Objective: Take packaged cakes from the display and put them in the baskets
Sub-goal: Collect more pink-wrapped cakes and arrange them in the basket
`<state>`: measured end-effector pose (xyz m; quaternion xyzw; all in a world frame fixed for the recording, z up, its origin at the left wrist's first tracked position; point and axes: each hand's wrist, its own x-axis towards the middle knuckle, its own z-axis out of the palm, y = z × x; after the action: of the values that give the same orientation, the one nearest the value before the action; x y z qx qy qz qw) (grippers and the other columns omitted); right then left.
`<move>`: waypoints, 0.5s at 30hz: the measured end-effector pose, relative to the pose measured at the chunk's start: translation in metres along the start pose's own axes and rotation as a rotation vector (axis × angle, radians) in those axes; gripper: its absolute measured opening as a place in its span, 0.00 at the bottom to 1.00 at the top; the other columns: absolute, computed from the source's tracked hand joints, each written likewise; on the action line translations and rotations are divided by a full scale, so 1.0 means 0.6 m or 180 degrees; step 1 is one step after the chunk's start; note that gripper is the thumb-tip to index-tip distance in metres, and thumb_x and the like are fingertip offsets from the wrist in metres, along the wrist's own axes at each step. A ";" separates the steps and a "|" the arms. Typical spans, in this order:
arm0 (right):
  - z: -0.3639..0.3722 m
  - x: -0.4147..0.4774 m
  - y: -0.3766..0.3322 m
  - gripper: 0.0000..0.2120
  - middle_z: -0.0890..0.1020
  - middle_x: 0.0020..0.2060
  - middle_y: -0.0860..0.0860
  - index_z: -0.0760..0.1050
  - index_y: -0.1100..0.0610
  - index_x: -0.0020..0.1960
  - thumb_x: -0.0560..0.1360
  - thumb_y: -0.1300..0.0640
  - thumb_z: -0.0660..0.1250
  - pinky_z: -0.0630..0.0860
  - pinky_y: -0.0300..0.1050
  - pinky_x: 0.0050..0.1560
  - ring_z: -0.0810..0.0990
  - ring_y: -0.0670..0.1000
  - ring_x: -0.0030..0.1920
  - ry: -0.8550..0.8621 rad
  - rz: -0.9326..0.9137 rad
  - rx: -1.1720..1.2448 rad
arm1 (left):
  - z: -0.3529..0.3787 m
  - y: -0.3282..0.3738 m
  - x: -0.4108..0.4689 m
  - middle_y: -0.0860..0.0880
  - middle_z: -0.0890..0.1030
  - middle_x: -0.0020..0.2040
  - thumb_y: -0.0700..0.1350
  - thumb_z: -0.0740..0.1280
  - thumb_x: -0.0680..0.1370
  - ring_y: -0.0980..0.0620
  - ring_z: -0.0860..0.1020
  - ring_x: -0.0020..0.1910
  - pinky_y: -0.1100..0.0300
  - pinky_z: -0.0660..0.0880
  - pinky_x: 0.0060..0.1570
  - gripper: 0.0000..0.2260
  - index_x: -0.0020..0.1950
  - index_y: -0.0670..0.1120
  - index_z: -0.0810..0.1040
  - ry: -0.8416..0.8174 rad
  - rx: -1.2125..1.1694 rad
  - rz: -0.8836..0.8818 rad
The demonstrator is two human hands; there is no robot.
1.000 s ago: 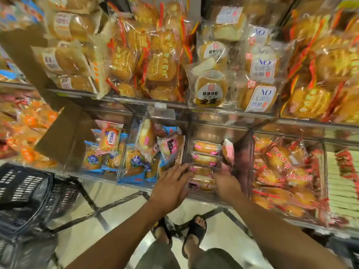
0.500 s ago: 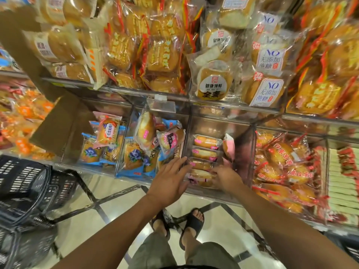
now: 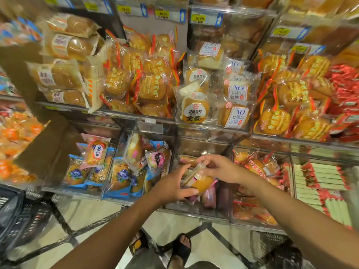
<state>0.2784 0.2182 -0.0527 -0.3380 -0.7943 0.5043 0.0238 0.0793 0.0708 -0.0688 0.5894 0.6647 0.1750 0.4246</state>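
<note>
Pale floor tiles [image 3: 93, 214] fill the bottom, with sandalled feet [image 3: 181, 249] at six o'clock and black baskets [image 3: 19, 220] at eight o'clock. Just below centre, toward five o'clock, both hands hold one wrapped cake [image 3: 202, 182]. The left hand [image 3: 171, 184] curls round its lower side, and the right hand [image 3: 221, 167] pinches the wrapper's upper end. The cake is above a clear bin [image 3: 194, 210] where more packs [image 3: 209, 196] lie. Farther up, at twelve o'clock, bagged buns [image 3: 153, 84] crowd under yellow price tags [image 3: 163, 14].

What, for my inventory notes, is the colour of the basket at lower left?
Black: the basket shows best in the head view.
</note>
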 end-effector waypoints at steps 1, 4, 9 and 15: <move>-0.008 0.002 -0.015 0.17 0.83 0.51 0.51 0.78 0.46 0.62 0.76 0.57 0.75 0.78 0.40 0.50 0.81 0.43 0.47 -0.0050 -0.0034 0.0109 | -0.003 0.004 0.001 0.55 0.76 0.72 0.66 0.75 0.72 0.54 0.77 0.67 0.51 0.74 0.69 0.41 0.80 0.59 0.61 -0.0142 -0.0345 -0.0109; -0.014 0.010 -0.043 0.15 0.84 0.50 0.55 0.77 0.51 0.63 0.77 0.59 0.73 0.79 0.41 0.50 0.81 0.45 0.47 -0.0145 -0.0054 0.0398 | -0.006 0.014 0.002 0.56 0.84 0.58 0.55 0.77 0.75 0.58 0.83 0.56 0.52 0.79 0.63 0.23 0.67 0.59 0.75 -0.0339 -0.1319 -0.0148; 0.026 0.019 -0.032 0.06 0.83 0.45 0.55 0.79 0.53 0.55 0.82 0.52 0.66 0.77 0.37 0.40 0.79 0.48 0.43 0.0728 0.0862 0.1579 | -0.006 0.002 -0.024 0.53 0.86 0.52 0.44 0.75 0.79 0.55 0.84 0.52 0.60 0.81 0.53 0.12 0.61 0.51 0.79 -0.0149 -0.1972 -0.0187; 0.134 0.001 0.056 0.11 0.80 0.49 0.50 0.76 0.54 0.63 0.82 0.53 0.67 0.74 0.42 0.47 0.77 0.51 0.48 0.0572 0.2161 0.0928 | 0.002 -0.046 -0.070 0.53 0.86 0.59 0.52 0.73 0.80 0.55 0.83 0.59 0.49 0.78 0.65 0.15 0.66 0.52 0.80 0.0403 -0.2157 -0.0556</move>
<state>0.2646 0.1643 -0.1195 -0.6179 -0.5517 0.5596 -0.0272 0.0604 0.0246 -0.0747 0.3440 0.6417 0.3847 0.5673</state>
